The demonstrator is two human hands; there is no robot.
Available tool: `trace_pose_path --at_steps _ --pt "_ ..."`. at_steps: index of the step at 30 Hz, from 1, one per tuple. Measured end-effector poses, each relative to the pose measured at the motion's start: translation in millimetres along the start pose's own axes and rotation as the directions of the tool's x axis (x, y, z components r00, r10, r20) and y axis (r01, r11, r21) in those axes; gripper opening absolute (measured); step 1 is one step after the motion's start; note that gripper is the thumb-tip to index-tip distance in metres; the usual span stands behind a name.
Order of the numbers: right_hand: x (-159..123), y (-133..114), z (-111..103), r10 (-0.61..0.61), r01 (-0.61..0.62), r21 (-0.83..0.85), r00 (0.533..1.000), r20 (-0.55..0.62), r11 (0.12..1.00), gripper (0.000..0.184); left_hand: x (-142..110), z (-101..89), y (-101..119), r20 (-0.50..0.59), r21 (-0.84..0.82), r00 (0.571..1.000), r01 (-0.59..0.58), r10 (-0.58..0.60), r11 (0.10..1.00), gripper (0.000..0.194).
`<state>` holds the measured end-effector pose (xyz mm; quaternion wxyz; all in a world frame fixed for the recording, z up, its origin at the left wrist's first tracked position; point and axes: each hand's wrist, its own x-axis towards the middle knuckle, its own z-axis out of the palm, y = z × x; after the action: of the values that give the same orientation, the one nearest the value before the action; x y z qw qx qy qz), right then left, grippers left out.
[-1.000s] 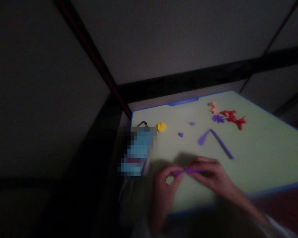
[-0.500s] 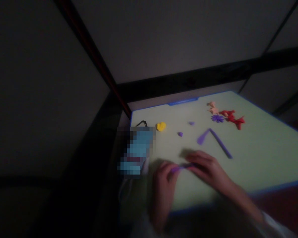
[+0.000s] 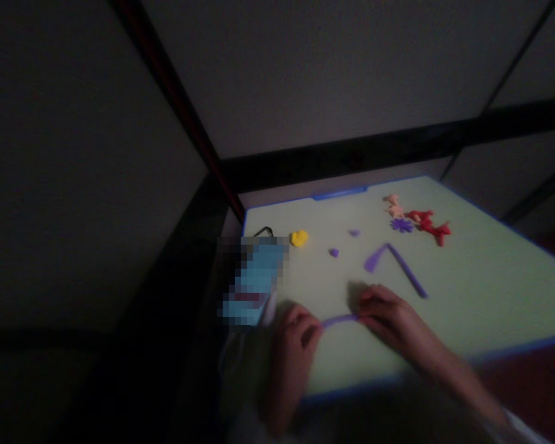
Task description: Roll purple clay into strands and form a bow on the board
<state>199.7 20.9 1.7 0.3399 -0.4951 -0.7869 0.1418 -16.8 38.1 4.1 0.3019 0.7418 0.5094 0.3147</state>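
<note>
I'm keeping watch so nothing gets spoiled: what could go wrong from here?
The thin purple strand spans the gap between the left hand and the right hand; if pulled harder, it might thin unevenly or snap.

The right hand is close to the long purple strip lying on the board, so a sideways move could nudge it.
</note>
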Motion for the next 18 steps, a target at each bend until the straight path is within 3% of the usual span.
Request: trace_pose_path --at_steps 4,7,10,12,15,18 --pt "18.3 5.2 -1.0 -0.018 -0.001 -0.150 0.992 -0.126 0.989 0.015 -3.2 4.6 6.8 0.034 -0.048 0.998 0.046 -0.044 0.998 0.010" --pt "16.0 10.0 -0.5 0.014 -0.032 -0.186 0.995 -0.096 0.982 0.017 -7.2 5.9 5.4 0.073 -0.057 0.996 0.052 -0.048 0.997 0.011" --pt "3.7 12.3 0.4 0.053 -0.064 -0.178 0.997 -0.063 0.982 0.021 -11.9 5.8 -0.3 0.020 0.016 0.999 0.042 -0.042 0.999 0.014" --pt "-3.7 12.1 0.7 0.068 -0.078 -0.167 0.996 -0.063 0.983 0.022 -14.6 6.4 -1.9 0.003 0.154 0.999 -0.034 0.034 0.988 0.039" --pt "-8.4 11.5 1.1 0.080 -0.091 -0.148 0.993 -0.082 0.985 0.021 -16.7 9.0 2.1 0.142 0.382 0.967 -0.249 0.210 0.890 0.081" --pt "-8.0 13.1 2.5 0.077 -0.089 -0.140 0.993 -0.089 0.986 0.021 -16.9 11.9 7.7 0.260 0.534 0.932 -0.357 0.253 0.767 0.097"
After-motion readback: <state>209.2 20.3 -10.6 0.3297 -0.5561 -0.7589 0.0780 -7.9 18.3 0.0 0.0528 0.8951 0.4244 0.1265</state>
